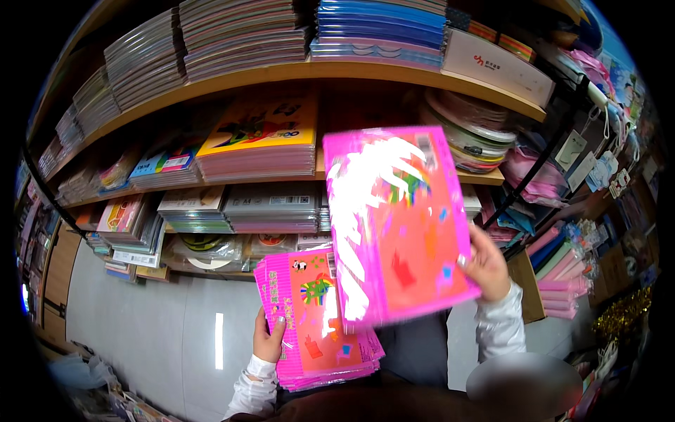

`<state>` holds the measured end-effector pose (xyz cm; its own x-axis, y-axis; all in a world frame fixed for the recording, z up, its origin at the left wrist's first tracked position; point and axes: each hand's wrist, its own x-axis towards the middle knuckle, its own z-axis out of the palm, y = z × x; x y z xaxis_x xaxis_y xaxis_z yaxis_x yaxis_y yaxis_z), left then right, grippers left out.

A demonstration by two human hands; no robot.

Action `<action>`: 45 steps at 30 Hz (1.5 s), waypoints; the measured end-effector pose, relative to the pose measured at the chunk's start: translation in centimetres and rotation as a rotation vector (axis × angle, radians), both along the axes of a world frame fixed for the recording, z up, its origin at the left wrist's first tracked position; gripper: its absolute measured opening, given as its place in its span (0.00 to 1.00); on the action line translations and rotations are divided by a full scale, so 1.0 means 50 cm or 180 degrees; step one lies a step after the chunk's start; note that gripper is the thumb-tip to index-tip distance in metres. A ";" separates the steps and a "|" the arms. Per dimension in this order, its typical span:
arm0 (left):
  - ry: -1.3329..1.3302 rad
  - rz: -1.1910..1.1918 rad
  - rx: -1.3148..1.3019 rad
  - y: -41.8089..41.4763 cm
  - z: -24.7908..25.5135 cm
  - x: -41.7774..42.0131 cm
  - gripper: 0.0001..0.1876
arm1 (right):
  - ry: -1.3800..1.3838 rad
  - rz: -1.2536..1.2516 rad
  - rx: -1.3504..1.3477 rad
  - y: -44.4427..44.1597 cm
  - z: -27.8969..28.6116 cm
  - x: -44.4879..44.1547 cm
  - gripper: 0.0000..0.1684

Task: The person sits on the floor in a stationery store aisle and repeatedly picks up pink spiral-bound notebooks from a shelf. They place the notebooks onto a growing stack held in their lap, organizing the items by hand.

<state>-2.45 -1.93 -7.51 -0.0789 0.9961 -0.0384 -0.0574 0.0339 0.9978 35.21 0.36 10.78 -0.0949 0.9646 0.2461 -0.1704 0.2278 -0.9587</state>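
Observation:
My left hand (pixel 270 335) grips a stack of pink plastic-wrapped paper packs (pixel 316 322) by its left edge, low in front of my body. Gripping the right edge of one more pink pack (pixel 416 237), my right hand (pixel 482 264) holds it up higher and partly over the stack. Bright glare covers much of the raised pack's left side, and its edges look blurred. Both kinds show a red-orange front with colourful printed figures. The fingers beneath the packs are hidden.
Wooden shelves (pixel 253 71) ahead carry piles of wrapped paper (pixel 242 42), blue packs (pixel 379 31) and yellow-covered pads (pixel 258 132). Round wrapped items (pixel 469 132) lie at the right. A black metal rack post (pixel 538 158) and a cardboard box of pink rolls (pixel 527 285) stand further right.

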 end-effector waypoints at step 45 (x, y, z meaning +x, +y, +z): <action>-0.0010 0.0063 -0.0026 -0.002 0.014 -0.001 0.24 | -0.5090 -0.1496 0.0443 0.363 0.058 -0.115 0.30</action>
